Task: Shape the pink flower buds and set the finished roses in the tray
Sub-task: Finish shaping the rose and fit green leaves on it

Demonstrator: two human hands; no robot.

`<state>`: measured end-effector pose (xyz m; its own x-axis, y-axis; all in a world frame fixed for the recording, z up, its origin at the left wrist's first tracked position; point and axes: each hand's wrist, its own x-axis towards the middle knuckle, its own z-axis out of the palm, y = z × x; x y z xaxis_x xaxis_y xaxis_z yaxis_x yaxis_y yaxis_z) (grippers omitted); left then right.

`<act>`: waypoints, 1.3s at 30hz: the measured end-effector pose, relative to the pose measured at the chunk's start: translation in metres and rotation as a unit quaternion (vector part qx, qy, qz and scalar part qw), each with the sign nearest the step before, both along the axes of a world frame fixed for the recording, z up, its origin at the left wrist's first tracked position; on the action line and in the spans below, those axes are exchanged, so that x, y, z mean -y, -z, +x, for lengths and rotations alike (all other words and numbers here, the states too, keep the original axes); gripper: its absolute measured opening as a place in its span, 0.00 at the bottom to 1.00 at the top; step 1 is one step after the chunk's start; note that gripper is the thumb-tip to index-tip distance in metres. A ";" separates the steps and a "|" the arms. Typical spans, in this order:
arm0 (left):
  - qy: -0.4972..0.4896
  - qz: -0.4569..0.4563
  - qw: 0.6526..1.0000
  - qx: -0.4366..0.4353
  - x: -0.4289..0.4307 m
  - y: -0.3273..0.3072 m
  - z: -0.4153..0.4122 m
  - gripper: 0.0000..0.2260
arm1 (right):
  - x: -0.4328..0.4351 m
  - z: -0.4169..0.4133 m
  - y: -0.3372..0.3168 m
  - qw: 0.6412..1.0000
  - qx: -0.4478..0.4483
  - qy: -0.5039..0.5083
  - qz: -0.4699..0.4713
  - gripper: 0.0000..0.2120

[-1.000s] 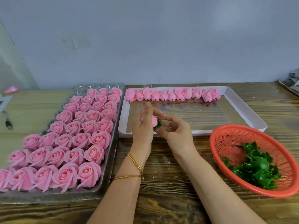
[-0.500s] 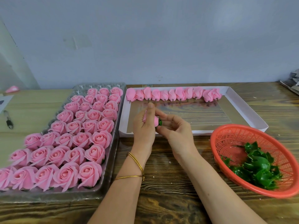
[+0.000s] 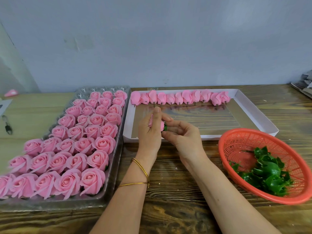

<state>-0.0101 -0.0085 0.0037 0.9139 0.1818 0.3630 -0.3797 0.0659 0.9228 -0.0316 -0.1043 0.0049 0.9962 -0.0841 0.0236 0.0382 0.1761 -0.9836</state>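
The pink bud [image 3: 162,126] sits at the centre of the view, above the wooden table [image 3: 168,208], caught between both hands. The left hand [image 3: 148,130] wraps it from the 9 o'clock side, fingers curled round the petals, with one petal edge showing between them. The right hand [image 3: 184,139] pinches the green calyx [image 3: 165,127] at its 3 o'clock end between thumb and bent fingers. The bud looks feather-light and soft (thin petals that would likely crease or tear under a hard squeeze), so the firm hold belongs on the calyx base, with only gentle fingertip pressure on the petals. The finished roses [image 3: 67,146] fill most of the clear tray [image 3: 111,188] at 9 o'clock, with empty cups [image 3: 101,89] at its far end, toward 11. A row of unshaped buds [image 3: 179,98] lines the white box [image 3: 253,115] at 12, and a red basket [image 3: 224,137] of spare calyxes [image 3: 266,173] lies at 4.
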 end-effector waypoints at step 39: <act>-0.001 -0.005 0.999 -0.033 0.000 0.000 0.001 0.18 | -0.008 -0.006 -0.006 0.999 0.014 0.025 -0.018 0.17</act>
